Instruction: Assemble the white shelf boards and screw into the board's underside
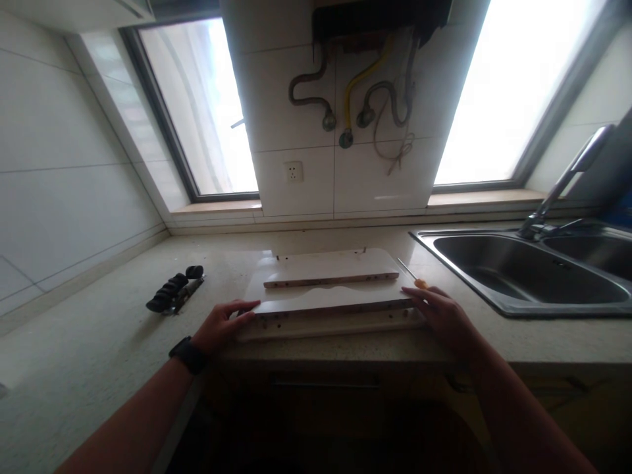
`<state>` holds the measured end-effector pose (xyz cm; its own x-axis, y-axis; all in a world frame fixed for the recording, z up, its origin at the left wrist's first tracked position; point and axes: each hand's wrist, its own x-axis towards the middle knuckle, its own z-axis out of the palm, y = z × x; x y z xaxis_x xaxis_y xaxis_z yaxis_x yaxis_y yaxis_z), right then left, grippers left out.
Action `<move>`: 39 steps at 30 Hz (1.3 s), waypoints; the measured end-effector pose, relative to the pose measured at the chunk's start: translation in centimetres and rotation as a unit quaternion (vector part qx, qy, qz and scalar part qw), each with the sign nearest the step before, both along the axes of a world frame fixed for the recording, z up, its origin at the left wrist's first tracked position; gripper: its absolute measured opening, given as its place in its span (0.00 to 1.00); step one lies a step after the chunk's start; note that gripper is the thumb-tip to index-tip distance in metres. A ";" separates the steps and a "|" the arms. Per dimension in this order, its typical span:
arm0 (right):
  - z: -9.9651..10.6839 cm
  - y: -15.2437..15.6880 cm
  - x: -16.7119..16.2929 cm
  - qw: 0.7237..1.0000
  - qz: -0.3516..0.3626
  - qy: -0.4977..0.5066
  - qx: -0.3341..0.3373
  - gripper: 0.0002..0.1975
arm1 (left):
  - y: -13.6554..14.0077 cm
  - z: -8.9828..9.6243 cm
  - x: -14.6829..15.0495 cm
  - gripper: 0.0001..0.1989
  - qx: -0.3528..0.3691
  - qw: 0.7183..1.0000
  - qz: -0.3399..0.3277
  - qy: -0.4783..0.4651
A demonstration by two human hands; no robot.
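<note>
A white board [316, 300] with a dip in its far edge stretches between my two hands. My left hand [230, 324] is closed on its left end, fingers on top. At the other end, my right hand [442, 317] pinches the right corner. Below and behind it is a larger white panel [336, 261] with rounded corners and small holes, lying on the counter. A narrow wooden strip [330, 280] runs across that panel. Beside my right fingers lies a screwdriver [419, 284] with an orange handle, its shaft pointing away to the left.
A black ridged object [170, 293] and a smaller tool beside it lie on the counter [99, 368] at left. To the right is a steel sink [494, 270] with a tall faucet [567, 178]. Pipes [348, 99] and a socket [293, 172] are on the wall behind.
</note>
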<state>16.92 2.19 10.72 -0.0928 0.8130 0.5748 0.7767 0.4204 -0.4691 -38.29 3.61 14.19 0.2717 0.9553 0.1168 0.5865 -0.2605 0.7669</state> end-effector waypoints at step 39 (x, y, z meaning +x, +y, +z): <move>0.9 -0.7 -0.1 0.998 0.006 0.040 -0.039 0.17 | 0.3 -0.2 -0.1 0.26 -0.014 1.000 -0.004 0.003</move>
<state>16.85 1.47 11.64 -0.0600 0.8546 0.5158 0.7303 0.3899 -0.5610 -38.42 3.93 13.99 0.2806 0.9557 0.0889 0.5891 -0.2446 0.7702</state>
